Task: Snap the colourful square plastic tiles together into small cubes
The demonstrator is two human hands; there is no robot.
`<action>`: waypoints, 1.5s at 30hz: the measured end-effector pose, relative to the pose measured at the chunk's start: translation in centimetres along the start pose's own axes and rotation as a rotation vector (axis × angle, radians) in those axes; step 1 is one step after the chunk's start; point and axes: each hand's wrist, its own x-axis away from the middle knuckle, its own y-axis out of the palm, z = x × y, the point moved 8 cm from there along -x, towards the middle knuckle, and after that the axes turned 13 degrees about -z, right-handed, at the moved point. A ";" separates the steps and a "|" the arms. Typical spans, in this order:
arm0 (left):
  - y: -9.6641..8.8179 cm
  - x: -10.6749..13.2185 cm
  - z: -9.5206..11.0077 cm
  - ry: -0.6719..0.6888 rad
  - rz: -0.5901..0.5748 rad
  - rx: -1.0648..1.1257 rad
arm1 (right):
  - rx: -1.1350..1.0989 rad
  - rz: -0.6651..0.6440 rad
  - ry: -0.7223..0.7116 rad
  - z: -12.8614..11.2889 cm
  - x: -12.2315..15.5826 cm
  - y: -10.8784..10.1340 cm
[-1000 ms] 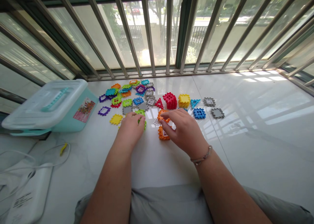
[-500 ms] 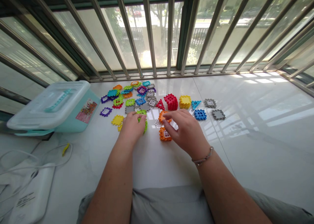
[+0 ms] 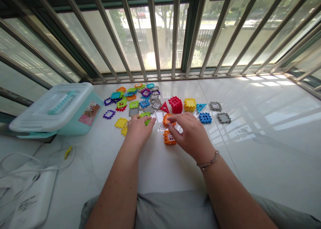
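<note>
My right hand [image 3: 192, 135] is curled over a partly built orange block cube [image 3: 169, 137] on the white floor, fingertips pinching its top orange tile [image 3: 166, 118]. My left hand [image 3: 137, 129] lies just left of it, fingers closed over a green tile [image 3: 146, 122] whose edge shows past the fingertips. A small grey-white window tile [image 3: 162, 126] lies between the hands. Beyond them stand a finished red cube [image 3: 175, 104] and a yellow cube [image 3: 189, 104].
Several loose coloured tiles [image 3: 135, 98] are scattered toward the window bars. Blue [image 3: 205, 118] and grey tiles [image 3: 223, 118] lie to the right. A teal lidded box [image 3: 57, 108] sits left, a white device with cables [image 3: 30, 195] near left.
My left hand has shifted slightly right toward the orange cube, its fingers stretching over the green tile. My right hand stays on the orange cube.
</note>
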 end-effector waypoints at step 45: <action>1.2 -0.1 1.8 0.138 -0.038 -0.094 | -0.031 -0.033 0.006 0.0 -0.1 0.3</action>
